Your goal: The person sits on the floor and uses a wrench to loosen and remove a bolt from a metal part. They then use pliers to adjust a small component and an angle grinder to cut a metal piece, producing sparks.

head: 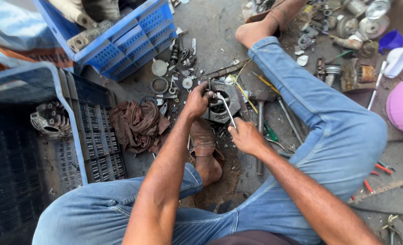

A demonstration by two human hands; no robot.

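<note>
- Left hand (197,100) grips the rim of a grimy grey metal engine housing (219,109), round-bored.
- Right hand (246,137) holds a thin steel wrench (227,110) set into it.

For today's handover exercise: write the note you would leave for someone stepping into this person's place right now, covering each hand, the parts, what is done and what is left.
Left hand: gripping the metal housing on the floor, steadying it.
Right hand: holding a thin metal tool, its tip in the housing's centre opening.
Nearby: hammer right of the housing, brown rag left, small parts behind, blue crate beyond.
Done: housing sits apart from other parts.
Left: work inside the opening, tool engaged.
</note>
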